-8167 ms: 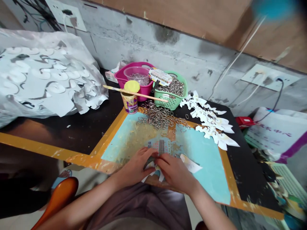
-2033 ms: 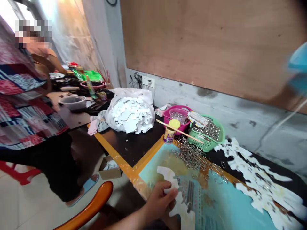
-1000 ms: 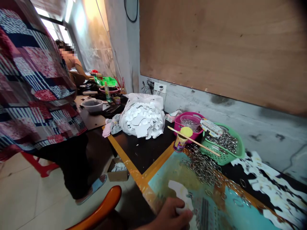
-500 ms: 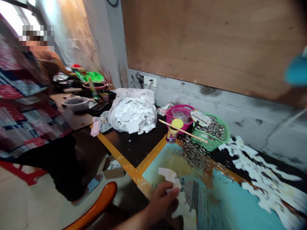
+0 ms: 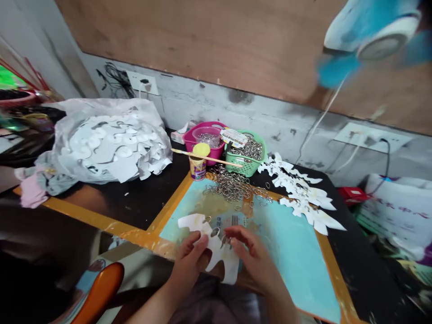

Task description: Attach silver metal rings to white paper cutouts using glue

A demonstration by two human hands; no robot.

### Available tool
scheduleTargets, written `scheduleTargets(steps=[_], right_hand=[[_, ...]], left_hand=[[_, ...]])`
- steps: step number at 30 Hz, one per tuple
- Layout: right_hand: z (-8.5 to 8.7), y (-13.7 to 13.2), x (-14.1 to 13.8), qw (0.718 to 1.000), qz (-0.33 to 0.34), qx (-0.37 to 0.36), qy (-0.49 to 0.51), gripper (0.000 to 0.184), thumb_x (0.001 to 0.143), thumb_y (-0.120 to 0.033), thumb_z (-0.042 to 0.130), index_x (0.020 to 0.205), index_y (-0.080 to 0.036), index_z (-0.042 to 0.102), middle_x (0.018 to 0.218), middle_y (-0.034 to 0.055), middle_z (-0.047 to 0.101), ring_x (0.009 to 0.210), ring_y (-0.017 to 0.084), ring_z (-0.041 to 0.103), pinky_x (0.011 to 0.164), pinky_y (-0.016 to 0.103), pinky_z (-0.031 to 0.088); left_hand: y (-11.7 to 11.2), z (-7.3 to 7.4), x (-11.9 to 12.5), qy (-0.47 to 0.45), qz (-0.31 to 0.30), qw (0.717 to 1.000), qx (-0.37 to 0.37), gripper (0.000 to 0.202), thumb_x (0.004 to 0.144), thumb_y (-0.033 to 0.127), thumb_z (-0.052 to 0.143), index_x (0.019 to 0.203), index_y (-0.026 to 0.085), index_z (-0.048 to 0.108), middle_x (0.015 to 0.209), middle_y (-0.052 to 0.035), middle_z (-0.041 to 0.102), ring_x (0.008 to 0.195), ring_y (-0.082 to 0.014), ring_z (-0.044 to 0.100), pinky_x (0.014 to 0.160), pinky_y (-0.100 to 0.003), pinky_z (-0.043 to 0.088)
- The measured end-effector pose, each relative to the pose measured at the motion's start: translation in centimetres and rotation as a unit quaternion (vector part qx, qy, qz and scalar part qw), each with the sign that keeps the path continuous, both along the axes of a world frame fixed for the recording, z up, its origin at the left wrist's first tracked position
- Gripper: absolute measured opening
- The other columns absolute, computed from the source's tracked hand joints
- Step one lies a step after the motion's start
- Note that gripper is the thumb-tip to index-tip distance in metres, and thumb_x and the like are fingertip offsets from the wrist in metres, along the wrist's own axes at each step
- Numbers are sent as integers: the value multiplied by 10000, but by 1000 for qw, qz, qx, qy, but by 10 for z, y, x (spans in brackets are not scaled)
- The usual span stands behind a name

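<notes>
My left hand (image 5: 190, 263) pinches a white cut-out card shape (image 5: 216, 246) at the near edge of the blue work mat (image 5: 290, 252). The card carries small metal rings near its middle. My right hand (image 5: 252, 257) is beside the card's right side, fingers curled with the fingertips touching it. A heap of loose metal rings (image 5: 232, 186) lies on the far part of the mat. Behind the heap stand a green basket (image 5: 245, 157) of rings, a pink basket (image 5: 206, 141) and a small cup (image 5: 197, 163) with a stick across it.
A row of finished white cut-outs (image 5: 300, 191) lies on the black table at the right. A plastic bag of white cut-outs (image 5: 108, 144) sits at the left. An orange chair back (image 5: 99, 294) is at lower left. A blue fan (image 5: 367, 36) hangs at upper right.
The view has swung from the room at the left back down to the table. My right hand has come into view at the card, and the other person is out of sight.
</notes>
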State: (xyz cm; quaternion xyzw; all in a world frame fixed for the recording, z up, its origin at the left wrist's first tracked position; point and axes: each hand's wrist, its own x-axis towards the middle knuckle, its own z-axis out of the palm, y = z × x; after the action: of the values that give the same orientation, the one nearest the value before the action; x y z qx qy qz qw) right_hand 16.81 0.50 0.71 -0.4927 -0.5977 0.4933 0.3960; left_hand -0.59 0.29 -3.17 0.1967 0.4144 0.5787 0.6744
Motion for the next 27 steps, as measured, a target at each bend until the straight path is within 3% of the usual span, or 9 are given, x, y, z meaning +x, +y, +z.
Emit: scheduleTargets(steps=[4,7,9,11,14,16,21,24,27], right_hand=[[5,6,-4,1000,1,7,22,312,980,-448,547,1087,-214,724,986,68,743,901,216,681,770,313,536],[11,11,-11,999,-1,50,-16,201,933,-315,611,1066,-222,729,1041,59,741,964,215,662,827,315,511],[12,14,-16,998,20,48,-30,141,896,-249,632,988,-218,734,963,41,742,908,205,654,781,299,500],[11,14,-22,999,27,33,-24,94,885,-226,622,868,-204,713,827,16,712,790,181,628,684,272,472],[8,11,-27,1000,12,23,-12,154,900,-238,594,756,-193,626,704,-13,615,683,150,557,599,248,405],[6,8,-29,999,17,23,-15,172,909,-245,583,744,-195,584,686,-21,570,660,140,520,576,243,366],[0,3,-33,998,40,26,43,210,910,-281,601,730,-197,532,685,-28,506,654,129,459,575,237,333],[-5,2,-35,993,54,13,109,249,932,-354,608,755,-195,535,708,-29,485,662,123,431,583,229,331],[-10,0,-37,984,68,-21,162,307,938,-400,631,740,-190,526,692,-37,454,642,111,390,574,223,307]], left_hand=[[-1,-6,1,19,27,999,-7,464,589,498,899,716,219,550,493,112,460,404,-53,412,418,-174,339],[-4,-11,2,61,-11,998,20,471,661,541,850,684,199,528,478,108,450,390,-47,411,403,-165,326],[-6,-12,1,99,-49,993,38,486,691,561,829,666,185,523,465,102,455,382,-49,429,401,-164,339],[-7,-11,-2,128,-60,989,43,509,618,551,881,693,175,545,509,90,512,384,-54,468,405,-171,381],[-5,-5,-9,115,-41,991,54,630,459,576,941,810,172,609,702,31,654,477,-100,595,474,-227,509],[-2,3,-14,104,-58,992,51,634,494,622,914,830,165,631,739,-1,682,540,-133,637,520,-262,552],[6,23,-20,128,-159,979,23,486,638,546,880,674,118,652,560,2,607,484,-120,576,486,-240,517],[7,26,-20,104,-142,983,52,459,619,482,909,573,113,638,516,4,582,471,-93,533,487,-204,465],[5,19,-20,62,-127,988,57,439,584,469,929,623,108,682,541,-9,613,480,-91,524,491,-200,442]])
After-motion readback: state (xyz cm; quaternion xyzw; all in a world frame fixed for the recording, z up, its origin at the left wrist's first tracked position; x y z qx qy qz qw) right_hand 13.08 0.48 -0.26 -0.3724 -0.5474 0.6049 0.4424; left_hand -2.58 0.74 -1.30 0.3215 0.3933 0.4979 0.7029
